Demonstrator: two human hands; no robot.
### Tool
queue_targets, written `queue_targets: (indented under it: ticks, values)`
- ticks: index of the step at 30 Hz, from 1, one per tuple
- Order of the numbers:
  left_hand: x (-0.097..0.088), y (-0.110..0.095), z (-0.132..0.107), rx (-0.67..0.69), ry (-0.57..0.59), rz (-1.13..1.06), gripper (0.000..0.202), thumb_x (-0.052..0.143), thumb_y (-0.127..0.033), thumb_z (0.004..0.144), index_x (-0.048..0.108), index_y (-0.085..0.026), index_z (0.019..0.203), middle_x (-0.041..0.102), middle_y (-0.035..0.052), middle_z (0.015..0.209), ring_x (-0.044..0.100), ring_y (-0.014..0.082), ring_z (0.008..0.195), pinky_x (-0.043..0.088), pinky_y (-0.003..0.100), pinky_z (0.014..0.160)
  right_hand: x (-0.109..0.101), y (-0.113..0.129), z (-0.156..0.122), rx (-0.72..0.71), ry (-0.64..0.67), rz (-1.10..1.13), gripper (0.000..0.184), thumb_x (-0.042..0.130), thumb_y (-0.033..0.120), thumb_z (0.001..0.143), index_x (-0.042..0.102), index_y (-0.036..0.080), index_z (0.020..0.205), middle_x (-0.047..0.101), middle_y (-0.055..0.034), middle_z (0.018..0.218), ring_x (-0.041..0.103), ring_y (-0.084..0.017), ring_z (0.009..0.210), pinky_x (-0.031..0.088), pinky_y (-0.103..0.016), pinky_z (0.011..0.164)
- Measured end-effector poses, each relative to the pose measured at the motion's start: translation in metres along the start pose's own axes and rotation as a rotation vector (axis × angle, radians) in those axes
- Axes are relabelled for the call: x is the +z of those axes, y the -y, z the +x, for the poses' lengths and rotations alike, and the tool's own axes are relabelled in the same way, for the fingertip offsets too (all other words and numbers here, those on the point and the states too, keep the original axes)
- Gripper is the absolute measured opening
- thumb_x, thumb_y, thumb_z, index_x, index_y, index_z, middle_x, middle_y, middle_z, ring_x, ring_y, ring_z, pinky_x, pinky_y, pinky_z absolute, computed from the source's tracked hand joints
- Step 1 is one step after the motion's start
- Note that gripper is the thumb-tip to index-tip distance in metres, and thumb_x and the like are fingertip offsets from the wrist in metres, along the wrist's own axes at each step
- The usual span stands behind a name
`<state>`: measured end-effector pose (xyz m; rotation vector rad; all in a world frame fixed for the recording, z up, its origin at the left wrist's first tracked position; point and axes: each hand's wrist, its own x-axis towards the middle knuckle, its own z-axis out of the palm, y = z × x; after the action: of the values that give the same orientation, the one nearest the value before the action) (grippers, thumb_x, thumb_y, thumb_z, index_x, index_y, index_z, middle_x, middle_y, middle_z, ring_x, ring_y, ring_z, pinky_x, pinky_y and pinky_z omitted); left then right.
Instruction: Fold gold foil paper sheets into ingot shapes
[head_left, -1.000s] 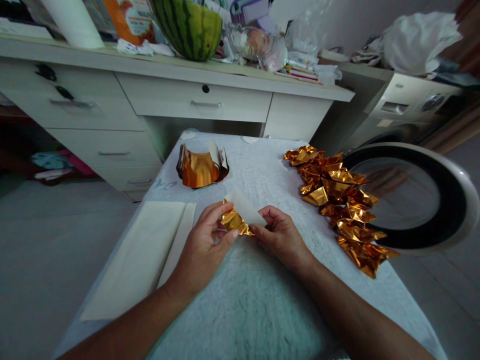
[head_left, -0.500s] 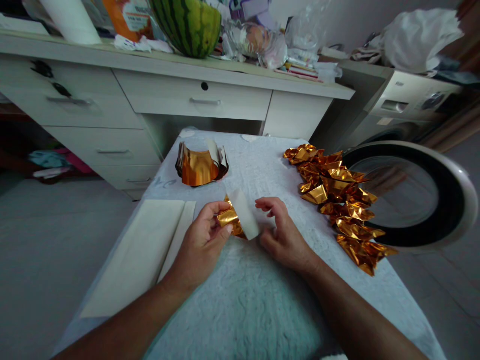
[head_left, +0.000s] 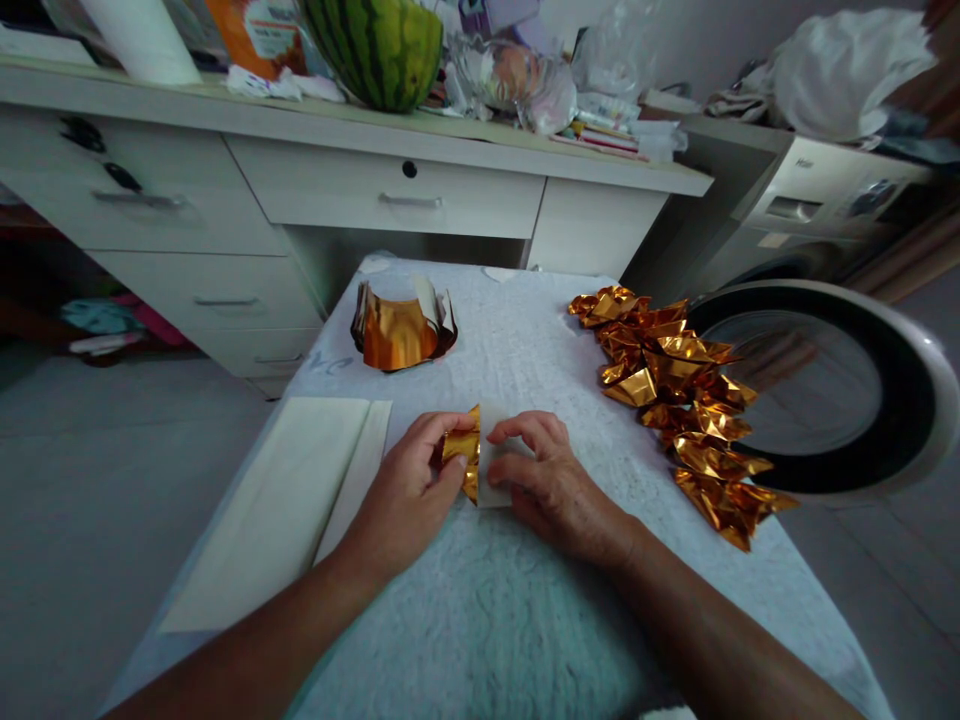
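Over the middle of the cloth-covered table, my left hand [head_left: 415, 485] pinches a folded piece of gold foil paper [head_left: 466, 450] between thumb and fingers. Its gold part faces left, while the white side [head_left: 491, 492] spreads to the right. My right hand [head_left: 559, 485] reaches over that white part with curled fingers apart, the fingertips at or on its surface. Part of the sheet is hidden behind the right fingers. Beyond my hands stands a curved stack of gold foil sheets [head_left: 397, 335]. To the right lies a heap of folded gold foil pieces [head_left: 667, 365].
Flat cream paper [head_left: 277, 500] lies along the table's left side. Behind the table [head_left: 480, 620] is a white drawer cabinet [head_left: 390, 195] holding a cut watermelon [head_left: 382, 50] and plastic bags. The open round door [head_left: 900, 390] of a washing machine [head_left: 795, 210] juts in at the right.
My right hand has moved left onto the white part of the foil paper. The paper has turned from tilted to nearly upright in view, still in my left hand.
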<state>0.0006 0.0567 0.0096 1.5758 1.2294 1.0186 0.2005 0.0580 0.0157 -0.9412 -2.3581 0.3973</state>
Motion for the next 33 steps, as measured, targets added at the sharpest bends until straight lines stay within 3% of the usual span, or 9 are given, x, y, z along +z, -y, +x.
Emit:
queue_targets:
  ticks: [4, 11, 15, 20, 23, 25, 29, 33]
  values:
    - [-0.001, -0.001, 0.002, 0.17, -0.03, 0.225, 0.033, 0.048, -0.011, 0.088, 0.061, -0.024, 0.115, 0.06, 0.0054, 0.121, 0.057, 0.02, 0.115, 0.046, 0.039, 0.101, 0.0, 0.002, 0.0, -0.007, 0.066, 0.02, 0.052, 0.053, -0.006, 0.067, 0.063, 0.028, 0.105, 0.053, -0.0038, 0.121, 0.042, -0.024, 0.118, 0.034, -0.042, 0.101]
    - [0.002, 0.004, 0.006, 0.215, 0.024, 0.374, 0.037, 0.041, -0.007, 0.09, 0.058, -0.022, 0.12, 0.058, 0.0064, 0.122, 0.056, 0.0197, 0.115, 0.047, 0.039, 0.102, 0.002, 0.005, 0.004, -0.011, 0.167, 0.035, 0.023, 0.057, 0.009, 0.089, 0.067, 0.024, 0.102, 0.066, -0.0034, 0.107, 0.05, -0.022, 0.109, 0.035, -0.04, 0.099]
    - [0.006, 0.009, 0.004, 0.254, 0.072, 0.492, 0.043, 0.04, -0.003, 0.088, 0.056, -0.021, 0.124, 0.059, 0.0077, 0.122, 0.055, 0.0217, 0.113, 0.047, 0.041, 0.101, 0.004, 0.005, 0.005, -0.005, 0.21, 0.066, 0.017, 0.057, 0.011, 0.091, 0.065, 0.023, 0.1, 0.068, -0.003, 0.105, 0.053, -0.021, 0.106, 0.035, -0.039, 0.096]
    - [0.005, 0.01, 0.001, 0.268, 0.006, 0.73, 0.045, 0.049, -0.004, 0.084, 0.06, -0.022, 0.124, 0.057, 0.0103, 0.126, 0.05, 0.0299, 0.11, 0.046, 0.05, 0.094, 0.004, 0.002, 0.004, 0.022, 0.214, 0.124, 0.026, 0.057, 0.005, 0.084, 0.062, 0.022, 0.103, 0.068, -0.0029, 0.105, 0.055, -0.019, 0.104, 0.036, -0.037, 0.096]
    - [0.005, 0.01, 0.001, 0.265, 0.078, 0.694, 0.042, 0.047, -0.004, 0.086, 0.061, -0.022, 0.121, 0.061, 0.008, 0.109, 0.054, 0.0253, 0.099, 0.049, 0.044, 0.089, 0.003, 0.001, 0.004, 0.041, 0.208, 0.109, 0.034, 0.057, 0.0, 0.078, 0.064, 0.023, 0.101, 0.066, -0.0036, 0.108, 0.053, -0.021, 0.108, 0.036, -0.039, 0.096]
    - [0.004, 0.011, 0.001, 0.255, 0.111, 0.666, 0.04, 0.045, -0.005, 0.087, 0.061, -0.022, 0.12, 0.06, 0.0071, 0.103, 0.055, 0.0237, 0.096, 0.049, 0.042, 0.088, 0.002, 0.001, 0.003, 0.042, 0.211, 0.108, 0.029, 0.058, 0.002, 0.08, 0.066, 0.023, 0.1, 0.066, -0.004, 0.109, 0.052, -0.021, 0.109, 0.036, -0.039, 0.096]
    - [0.002, 0.012, 0.0, 0.22, 0.132, 0.653, 0.042, 0.047, -0.007, 0.087, 0.058, -0.022, 0.125, 0.059, 0.0073, 0.107, 0.055, 0.0236, 0.096, 0.048, 0.042, 0.088, 0.0, -0.001, 0.003, 0.041, 0.213, 0.145, 0.012, 0.063, 0.015, 0.088, 0.069, 0.023, 0.095, 0.065, -0.0042, 0.107, 0.053, -0.02, 0.108, 0.035, -0.04, 0.097]
    - [-0.001, 0.014, -0.003, 0.216, 0.147, 0.656, 0.047, 0.048, -0.009, 0.086, 0.055, -0.024, 0.129, 0.058, 0.0071, 0.113, 0.054, 0.0246, 0.099, 0.047, 0.043, 0.089, 0.002, -0.003, 0.004, 0.066, 0.201, 0.159, 0.008, 0.063, 0.022, 0.091, 0.071, 0.023, 0.093, 0.064, -0.0041, 0.107, 0.054, -0.02, 0.107, 0.034, -0.04, 0.097]
